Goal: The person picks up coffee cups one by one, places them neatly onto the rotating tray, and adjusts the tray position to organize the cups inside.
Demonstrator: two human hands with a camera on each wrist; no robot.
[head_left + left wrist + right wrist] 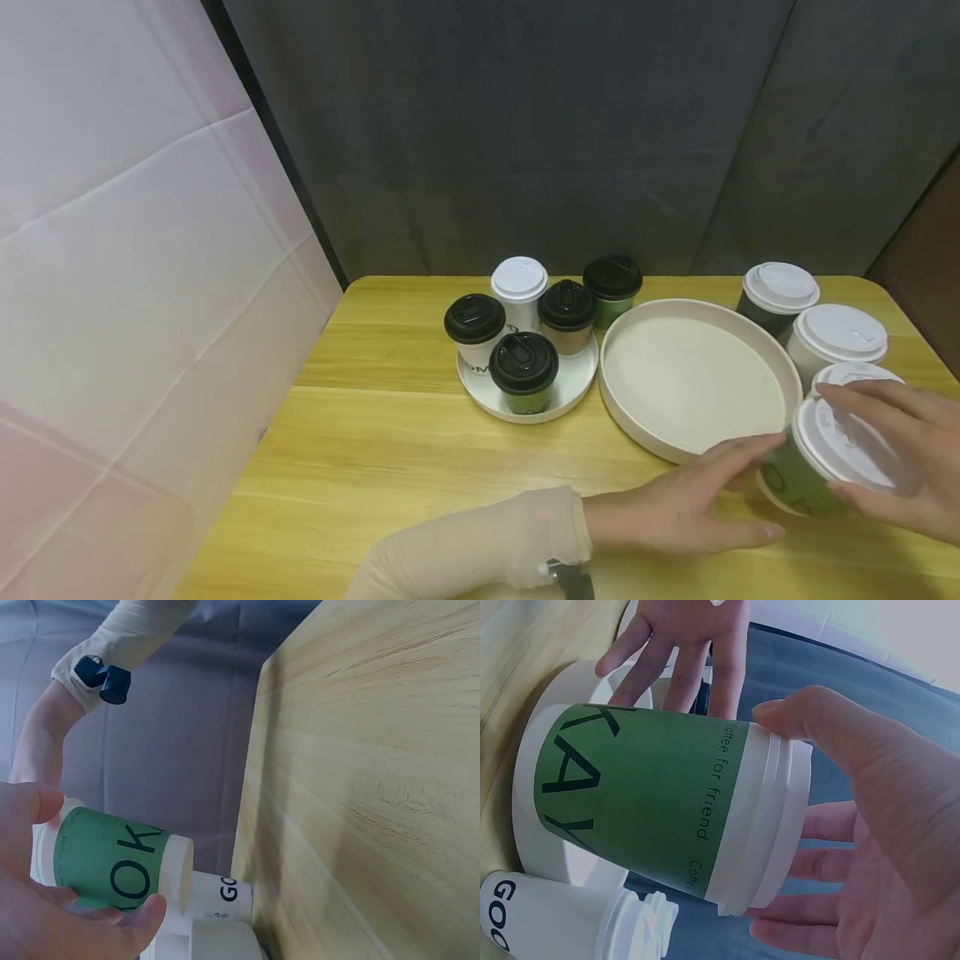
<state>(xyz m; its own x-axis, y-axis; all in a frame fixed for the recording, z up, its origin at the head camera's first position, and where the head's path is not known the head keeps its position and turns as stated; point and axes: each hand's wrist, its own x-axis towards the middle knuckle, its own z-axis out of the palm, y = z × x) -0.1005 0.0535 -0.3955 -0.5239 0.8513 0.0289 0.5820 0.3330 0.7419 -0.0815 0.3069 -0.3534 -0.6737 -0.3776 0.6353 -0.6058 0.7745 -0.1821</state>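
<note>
A green paper cup with a white lid (798,477) is held tilted, its base off the table. My right hand (911,454) grips it around the lid; the right wrist view shows thumb and fingers on opposite sides of the lid. My left hand (697,507) reaches toward the cup from the left, thumb spread away from nearly straight fingers. Its fingertips lie beside the green sleeve (109,859); whether they touch it I cannot tell. Just left of the cup lies a large, round cream tray (697,375) with a raised rim.
Behind the right hand stand white-lidded cups, among them a white one (840,337) and a dark one (776,296). A white plate (480,390) carries several lidded cups, including a green one with a black lid (525,372). Another black-lidded green cup (613,287) stands behind the tray.
</note>
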